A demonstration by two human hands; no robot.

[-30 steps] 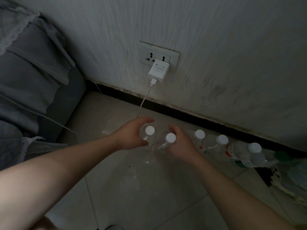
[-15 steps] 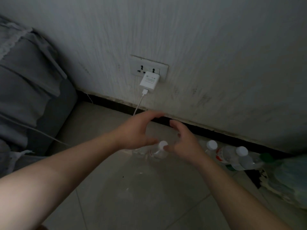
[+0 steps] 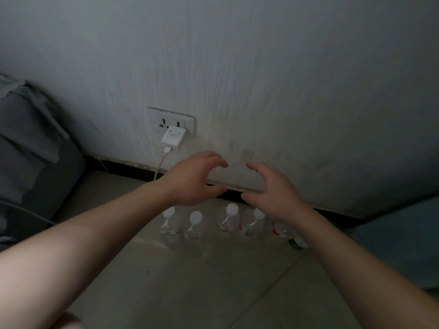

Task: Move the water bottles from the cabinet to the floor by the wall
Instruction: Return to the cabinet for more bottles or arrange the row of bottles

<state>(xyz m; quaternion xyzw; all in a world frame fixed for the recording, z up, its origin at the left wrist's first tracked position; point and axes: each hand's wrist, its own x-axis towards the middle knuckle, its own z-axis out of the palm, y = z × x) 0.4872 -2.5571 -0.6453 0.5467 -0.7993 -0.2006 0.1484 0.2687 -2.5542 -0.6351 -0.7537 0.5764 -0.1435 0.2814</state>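
1. As both hands lift off the row, neither carries anything: left hand (image 3: 192, 179) and right hand (image 3: 273, 193) hover above the bottles (image 3: 228, 222), fingers (image 3: 213, 160) apart and loosely curved, clamped on nothing.
2. Change: a second ago each hand gripped one bottle near the neck. Half a second ago the grips were opening. Now both bottles are released and the hands are clear above them.
3. Bottles: upright in a row on the floor (image 3: 190, 281), just beside the skirting (image 3: 133, 167) at the foot of the wall (image 3: 261, 79). Four white caps show plainly. More stand further right, partly hidden under the right forearm; count there uncertain.
4. Left pair (image 3: 183, 224): judged to be the two just set down. Both stand, close beside their neighbours.
5. Meaning: this delivery looks done. Cabinet is out of view, so I cannot tell whether more remain; a return trip is the likely next step.
6. Note: charger (image 3: 173, 137) sits in the socket (image 3: 171, 122), cable (image 3: 160, 165) hanging left of the row, apart from it.
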